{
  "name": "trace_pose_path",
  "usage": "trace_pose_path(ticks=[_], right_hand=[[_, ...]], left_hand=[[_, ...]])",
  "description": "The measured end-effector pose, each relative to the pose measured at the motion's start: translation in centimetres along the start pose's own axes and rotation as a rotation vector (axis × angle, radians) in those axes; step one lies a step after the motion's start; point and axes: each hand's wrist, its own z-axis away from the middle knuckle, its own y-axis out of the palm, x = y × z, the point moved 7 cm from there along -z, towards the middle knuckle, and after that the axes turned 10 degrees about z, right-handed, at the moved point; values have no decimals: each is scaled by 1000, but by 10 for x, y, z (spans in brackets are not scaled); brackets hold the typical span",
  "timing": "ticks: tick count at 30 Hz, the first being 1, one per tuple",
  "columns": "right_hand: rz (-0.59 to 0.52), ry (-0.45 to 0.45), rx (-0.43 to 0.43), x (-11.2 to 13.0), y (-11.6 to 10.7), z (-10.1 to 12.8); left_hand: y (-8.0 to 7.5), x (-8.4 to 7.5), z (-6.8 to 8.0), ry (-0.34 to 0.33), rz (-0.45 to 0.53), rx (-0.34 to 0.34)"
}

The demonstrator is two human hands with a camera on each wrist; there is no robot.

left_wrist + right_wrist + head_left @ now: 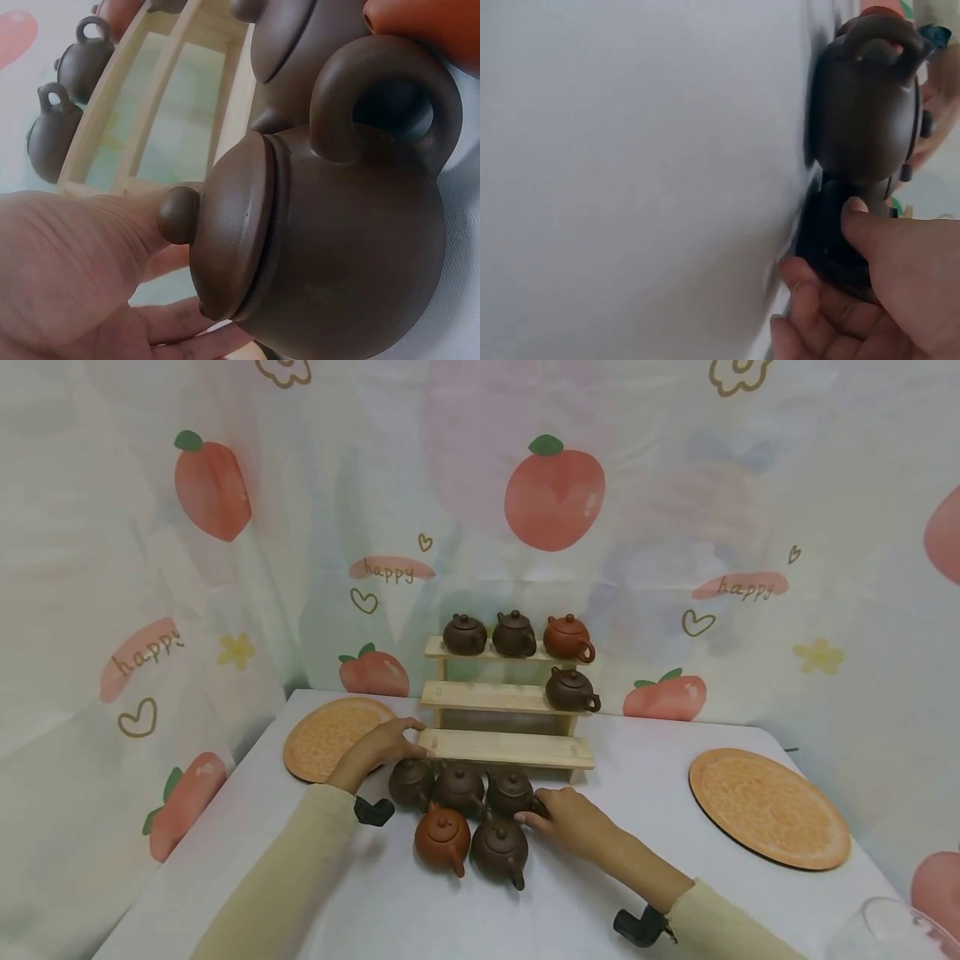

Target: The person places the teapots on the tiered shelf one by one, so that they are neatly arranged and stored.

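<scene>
My right hand (577, 822) grips the handle side of a dark brown teapot (510, 791). In the right wrist view its thumb presses the pot, fingers curled at the other side. My left hand (386, 742) reaches over another dark teapot (410, 783) to the left end of the lowest tier of a wooden shelf (504, 748). The left wrist view has this hand's fingers partly hidden behind the teapot's lid (232, 225). Between the hands stands a dark teapot (459, 787). In front sit a reddish-brown teapot (442, 837) and a dark one (500, 847).
On the top tier stand two dark teapots (465, 635) and a reddish-brown one (567, 635); a dark teapot (568, 691) sits on the middle tier's right end. Round orange mats lie left (315, 743) and right (768, 810). A clear container (877, 935) is at bottom right.
</scene>
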Motion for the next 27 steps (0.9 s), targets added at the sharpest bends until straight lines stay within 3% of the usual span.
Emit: trace_pose_path(ticks=[8, 27], right_hand=[[27, -95, -89, 3, -3, 8], [-22, -53, -106, -23, -8, 37]], left_hand=[[3, 0, -2, 10, -19, 1], [1, 0, 0, 8, 1, 16]])
